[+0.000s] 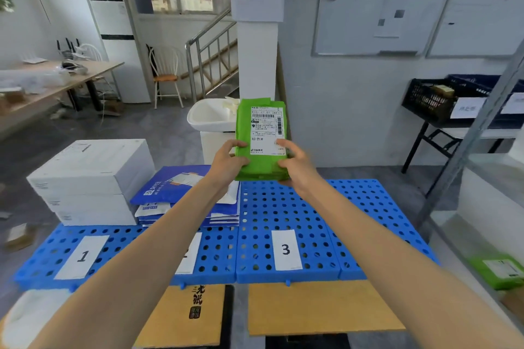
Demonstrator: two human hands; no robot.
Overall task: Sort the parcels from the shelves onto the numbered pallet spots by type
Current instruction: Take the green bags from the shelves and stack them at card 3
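Note:
I hold a green parcel [261,133] with a white shipping label upright in front of me, above the far edge of the blue perforated pallet [283,207]. My left hand [229,160] grips its lower left side and my right hand [295,163] grips its lower right side. White paper labels mark spot 1 [82,256] and spot 3 [285,249]; my left forearm hides most of the middle label. White boxes [90,178] are stacked behind spot 1. Blue and white mailer bags [181,195] are piled on the middle spot. Nothing lies on the pallet behind spot 3.
Another green parcel [499,270] lies on the metal shelf at the right edge. Brown cardboard sheets [320,306] lie in front of the pallet. A white bin [209,116] stands behind the pallet, a black crate [431,99] on a table at the right.

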